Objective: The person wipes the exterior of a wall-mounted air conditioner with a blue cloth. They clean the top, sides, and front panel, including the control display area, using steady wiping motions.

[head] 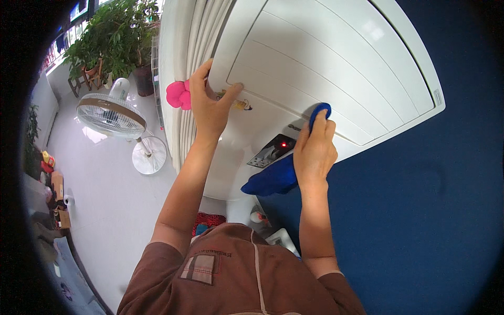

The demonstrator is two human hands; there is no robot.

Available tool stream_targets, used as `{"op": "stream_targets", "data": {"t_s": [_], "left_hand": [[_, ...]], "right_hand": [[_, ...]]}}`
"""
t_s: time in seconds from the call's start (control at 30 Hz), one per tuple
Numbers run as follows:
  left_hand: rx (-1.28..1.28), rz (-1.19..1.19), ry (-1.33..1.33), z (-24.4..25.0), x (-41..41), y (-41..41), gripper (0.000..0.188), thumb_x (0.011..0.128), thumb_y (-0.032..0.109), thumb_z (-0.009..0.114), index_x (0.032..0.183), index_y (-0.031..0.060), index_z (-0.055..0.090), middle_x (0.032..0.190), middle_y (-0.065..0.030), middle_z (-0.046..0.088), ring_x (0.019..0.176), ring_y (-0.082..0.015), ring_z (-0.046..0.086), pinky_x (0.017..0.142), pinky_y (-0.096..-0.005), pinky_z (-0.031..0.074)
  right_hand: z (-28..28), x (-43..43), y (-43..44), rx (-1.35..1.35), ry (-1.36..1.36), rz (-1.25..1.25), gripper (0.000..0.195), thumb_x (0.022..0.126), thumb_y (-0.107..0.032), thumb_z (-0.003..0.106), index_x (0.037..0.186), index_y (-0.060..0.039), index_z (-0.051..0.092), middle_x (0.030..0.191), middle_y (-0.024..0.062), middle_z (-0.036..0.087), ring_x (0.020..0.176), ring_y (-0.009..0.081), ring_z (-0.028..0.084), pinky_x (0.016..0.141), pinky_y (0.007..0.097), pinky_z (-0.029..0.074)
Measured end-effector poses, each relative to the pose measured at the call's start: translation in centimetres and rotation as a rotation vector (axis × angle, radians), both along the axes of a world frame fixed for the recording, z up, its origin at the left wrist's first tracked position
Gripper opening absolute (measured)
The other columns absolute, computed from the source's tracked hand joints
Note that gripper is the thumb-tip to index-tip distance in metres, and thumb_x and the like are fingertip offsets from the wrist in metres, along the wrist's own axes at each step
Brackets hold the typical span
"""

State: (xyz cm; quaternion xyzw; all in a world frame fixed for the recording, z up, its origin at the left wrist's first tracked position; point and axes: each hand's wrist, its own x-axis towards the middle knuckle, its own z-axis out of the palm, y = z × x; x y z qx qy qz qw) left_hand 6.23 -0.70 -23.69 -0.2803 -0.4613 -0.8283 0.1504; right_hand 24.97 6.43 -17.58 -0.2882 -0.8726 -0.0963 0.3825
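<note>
In front of me stands a white floor-standing air conditioner [291, 67] with a grooved front panel. Its dark control panel [272, 151] shows a lit red display. My left hand [212, 94] is on the unit's left edge, thumb on the front and fingers around the side, near a small sticker [241, 104]. Between the fingers and palm of my right hand [317, 149] is a blue cloth [273, 177]. Part of it is pressed against the front panel under my fingertips, and the rest hangs below, beside the control panel.
A gathered cream curtain [183, 47] with a pink flower-shaped tie [179, 95] hangs left of the unit. A white standing fan [112, 114], potted plants [118, 39] and small boxes [57, 185] stand farther left. A dark blue surface [413, 197] lies at the right.
</note>
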Motion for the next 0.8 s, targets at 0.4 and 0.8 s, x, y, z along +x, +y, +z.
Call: {"op": "stream_targets", "data": {"t_s": [0.4, 0.8], "left_hand": [[-0.159, 0.132, 0.028, -0.2, -0.3, -0.9, 0.063, 0.068, 0.001, 0.078, 0.124, 0.0002, 0.05, 0.121, -0.0136, 0.05, 0.112, -0.0243, 0.051, 0.097, -0.0339, 0.041], [-0.066, -0.124, 0.036, -1.7, -1.8, -1.9, 0.053, 0.077, -0.001, 0.068, 0.127, 0.0022, 0.051, 0.128, -0.0122, 0.049, 0.119, -0.0222, 0.049, 0.1, -0.0323, 0.04]], "right_hand": [[0.0, -0.5, 0.3, -0.009, -0.038, 0.169, 0.043, 0.085, -0.002, 0.059, 0.127, -0.0112, 0.056, 0.103, 0.0161, 0.054, 0.075, 0.0339, 0.062, 0.064, 0.0399, 0.051], [-0.2, -1.5, -1.8, -0.177, -0.115, 0.314, 0.039, 0.081, -0.006, 0.06, 0.12, -0.0088, 0.062, 0.098, 0.0134, 0.057, 0.073, 0.0311, 0.062, 0.062, 0.0376, 0.051]]}}
